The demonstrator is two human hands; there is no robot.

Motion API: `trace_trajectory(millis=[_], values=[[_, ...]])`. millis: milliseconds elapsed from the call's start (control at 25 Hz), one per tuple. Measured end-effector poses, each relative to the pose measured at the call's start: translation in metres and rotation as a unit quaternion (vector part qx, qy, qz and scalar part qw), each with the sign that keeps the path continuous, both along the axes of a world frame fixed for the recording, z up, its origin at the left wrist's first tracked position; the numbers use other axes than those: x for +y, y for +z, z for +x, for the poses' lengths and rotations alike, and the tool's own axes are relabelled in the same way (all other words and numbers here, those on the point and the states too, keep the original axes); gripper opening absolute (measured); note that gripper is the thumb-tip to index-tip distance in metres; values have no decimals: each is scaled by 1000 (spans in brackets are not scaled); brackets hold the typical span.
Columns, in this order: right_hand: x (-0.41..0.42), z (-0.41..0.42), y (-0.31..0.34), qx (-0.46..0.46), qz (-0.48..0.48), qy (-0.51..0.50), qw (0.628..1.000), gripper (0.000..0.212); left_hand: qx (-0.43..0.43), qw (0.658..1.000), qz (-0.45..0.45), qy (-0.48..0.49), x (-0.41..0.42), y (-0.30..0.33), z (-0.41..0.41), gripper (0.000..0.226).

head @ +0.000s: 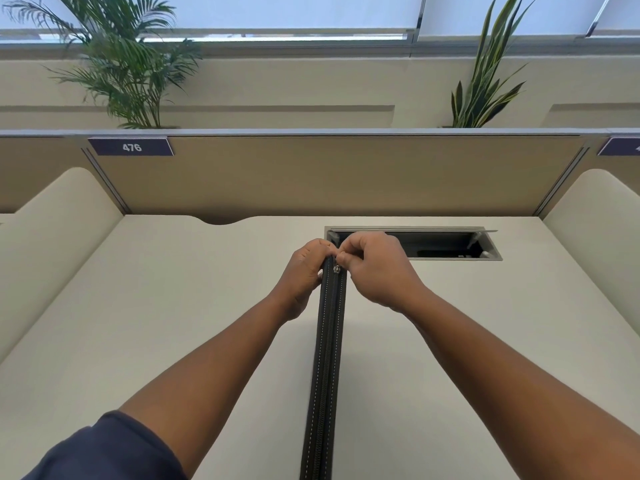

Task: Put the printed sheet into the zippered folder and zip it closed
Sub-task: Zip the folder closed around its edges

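Above the pale desk surface [145, 323], edge-on: black zippered folder with white stitching [325, 358], zipper teeth meshed along the visible edge, small silver slider [335, 269] at the far end. Left hand [304, 275] curled round the folder's far corner; right hand [374, 268] pinching at the slider. Beyond: open rectangular cable hatch [446, 244], tan partition [346, 174] labelled 476, two potted plants.
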State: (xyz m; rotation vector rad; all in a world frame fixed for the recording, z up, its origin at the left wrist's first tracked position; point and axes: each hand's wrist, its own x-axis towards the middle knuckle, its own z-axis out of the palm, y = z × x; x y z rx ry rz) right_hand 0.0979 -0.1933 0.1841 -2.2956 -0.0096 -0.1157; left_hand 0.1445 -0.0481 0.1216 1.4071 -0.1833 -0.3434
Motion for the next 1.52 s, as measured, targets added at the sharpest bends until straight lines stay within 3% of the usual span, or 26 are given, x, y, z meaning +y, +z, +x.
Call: trace_trajectory(millis=[240, 520, 840, 920, 1120, 1280, 1520], values=[[-3, 32, -5, 11, 27, -26, 999, 22, -2, 1000, 13, 10, -3, -4, 0, 25], [-1, 63, -6, 144, 152, -48, 977, 9, 7, 999, 26, 25, -4, -2, 3, 20], [-4, 44, -19, 166, 278, -64, 944, 12, 140, 987, 83, -10, -2, 18, 25, 21], [-5, 28, -19, 174, 272, -61, 944, 21, 147, 983, 111, -13, -4, 22, 31, 21], [-1, -4, -21, 187, 186, 0, 965, 67, 132, 980, 145, 45, -17, 23, 40, 5], [-6, -2, -23, 152, 199, -19, 968, 59, 127, 977, 150, 82, -33, 22, 45, 14], [-24, 8, -38, 95, 164, -32, 981, 46, 115, 972, 184, 94, -46, 22, 65, 6]])
